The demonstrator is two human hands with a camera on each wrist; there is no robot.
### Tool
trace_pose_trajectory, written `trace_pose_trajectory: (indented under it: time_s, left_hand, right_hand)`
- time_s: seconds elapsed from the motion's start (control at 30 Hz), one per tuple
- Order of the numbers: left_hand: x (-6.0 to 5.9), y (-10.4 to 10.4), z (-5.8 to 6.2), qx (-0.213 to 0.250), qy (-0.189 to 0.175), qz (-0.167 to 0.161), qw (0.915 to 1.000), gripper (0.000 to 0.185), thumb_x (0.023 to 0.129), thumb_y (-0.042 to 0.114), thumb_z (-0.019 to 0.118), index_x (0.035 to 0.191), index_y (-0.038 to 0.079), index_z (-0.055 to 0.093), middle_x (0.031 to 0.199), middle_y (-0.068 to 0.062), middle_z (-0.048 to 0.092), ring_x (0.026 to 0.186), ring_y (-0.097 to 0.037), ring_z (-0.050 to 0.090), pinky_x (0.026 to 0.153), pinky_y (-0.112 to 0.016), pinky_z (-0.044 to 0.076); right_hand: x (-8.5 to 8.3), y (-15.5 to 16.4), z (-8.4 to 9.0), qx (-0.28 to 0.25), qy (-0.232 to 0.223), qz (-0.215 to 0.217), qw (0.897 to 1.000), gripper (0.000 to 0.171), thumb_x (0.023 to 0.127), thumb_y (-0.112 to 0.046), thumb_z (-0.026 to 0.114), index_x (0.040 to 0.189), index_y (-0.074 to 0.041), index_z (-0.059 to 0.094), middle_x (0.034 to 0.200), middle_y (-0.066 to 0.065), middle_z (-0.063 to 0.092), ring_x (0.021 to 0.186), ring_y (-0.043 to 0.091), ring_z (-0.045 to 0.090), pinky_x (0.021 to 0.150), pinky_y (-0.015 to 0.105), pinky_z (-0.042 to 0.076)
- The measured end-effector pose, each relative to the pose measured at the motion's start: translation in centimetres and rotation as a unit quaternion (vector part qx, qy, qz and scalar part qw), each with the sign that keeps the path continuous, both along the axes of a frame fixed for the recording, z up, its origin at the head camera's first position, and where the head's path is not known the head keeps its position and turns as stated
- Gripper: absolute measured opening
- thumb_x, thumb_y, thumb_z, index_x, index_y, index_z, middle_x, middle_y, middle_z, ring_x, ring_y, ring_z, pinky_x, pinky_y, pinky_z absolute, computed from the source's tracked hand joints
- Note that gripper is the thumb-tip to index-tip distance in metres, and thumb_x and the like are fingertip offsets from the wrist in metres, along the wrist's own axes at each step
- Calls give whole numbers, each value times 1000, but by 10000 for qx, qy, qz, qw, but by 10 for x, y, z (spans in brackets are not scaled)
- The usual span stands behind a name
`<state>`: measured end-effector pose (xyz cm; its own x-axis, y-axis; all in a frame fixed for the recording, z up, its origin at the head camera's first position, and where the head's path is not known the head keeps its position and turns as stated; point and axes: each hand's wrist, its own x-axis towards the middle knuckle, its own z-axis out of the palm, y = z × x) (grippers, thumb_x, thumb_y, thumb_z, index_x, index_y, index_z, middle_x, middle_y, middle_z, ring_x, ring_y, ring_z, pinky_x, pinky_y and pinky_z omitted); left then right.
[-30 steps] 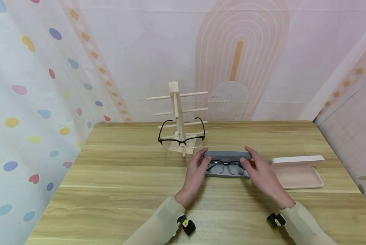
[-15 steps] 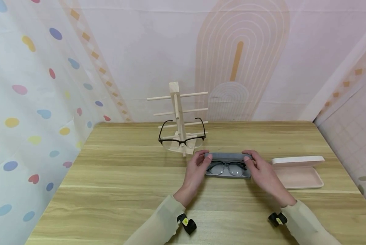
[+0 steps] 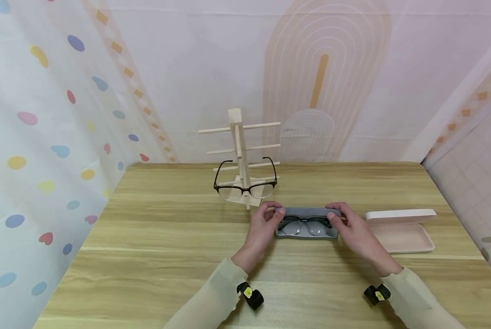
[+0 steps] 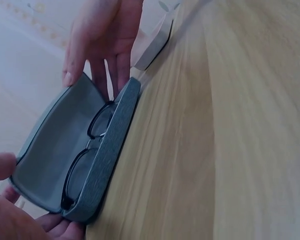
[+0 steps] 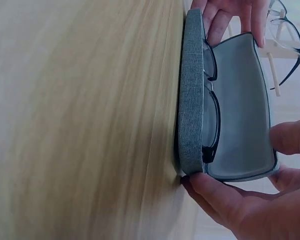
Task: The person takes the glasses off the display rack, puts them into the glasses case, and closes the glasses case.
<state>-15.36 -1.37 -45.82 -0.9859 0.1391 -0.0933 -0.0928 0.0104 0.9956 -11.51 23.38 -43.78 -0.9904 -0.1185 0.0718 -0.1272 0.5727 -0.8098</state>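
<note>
A grey glasses case [image 3: 308,212] stands unfolded on the table, its lid raised behind the base. Black-browed eyeglasses [image 3: 304,220] lie in the base with the lenses toward the near side. My left hand [image 3: 262,227] holds the lid's left end, thumb at the inner edge and fingers behind. At the opposite end my right hand [image 3: 355,232] holds the lid likewise; the right wrist view shows its thumb [image 5: 288,137] at the lid's edge and other fingers under the case's corner. The textured outside of the base [image 4: 108,160] shows in the left wrist view, close over the tabletop.
An unfolded pale pink case [image 3: 400,237] stands just right of my right hand. Behind and left is a wooden rack [image 3: 235,116] with several pegs, bearing black-framed glasses [image 3: 245,189]. A patterned curtain [image 3: 196,68] hangs behind the wooden table [image 3: 167,256].
The grey lid has tipped slightly forward over the eyeglasses. My right hand has shifted a little right, and its fingers have come lower behind the lid. The rack and pink case stay put.
</note>
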Motion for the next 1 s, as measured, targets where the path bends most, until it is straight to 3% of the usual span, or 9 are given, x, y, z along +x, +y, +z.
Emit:
trace_pose_trajectory:
  time_s: [0.17,0.5,0.77,1.0]
  left_hand:
    - [-2,-5,-1,8,7,-220,9998,26,100,14,69,121,0,63,118,-15,71,115,-27,64,100,-41,51]
    - [-5,-15,-2,-67,-9,-611,9981,26,97,5,71,120,-4,64,125,-16,64,122,-31,59,110,-43,47]
    - [-6,-20,-5,19,6,-929,9957,24,95,-1,70,118,-5,64,134,-17,59,130,-32,55,110,-42,47]
    - [-3,-23,-11,-293,432,-1125,9923,22,91,-5,73,111,-8,65,149,-25,51,138,-39,50,114,-44,43]
  right_hand:
    - [0,4,1,-118,-186,190,9996,38,111,-23,50,140,2,51,138,30,56,125,51,57,98,59,52]
    - [-1,11,1,-217,-486,436,9976,37,108,-16,56,139,4,52,133,24,60,120,41,61,81,30,54]
    - [-3,15,2,-101,-467,635,9968,29,104,-10,63,129,2,58,135,24,59,119,37,60,89,36,54]
    - [-4,15,-3,109,-276,711,9970,26,100,-6,68,124,2,63,139,23,56,125,38,57,99,49,52]
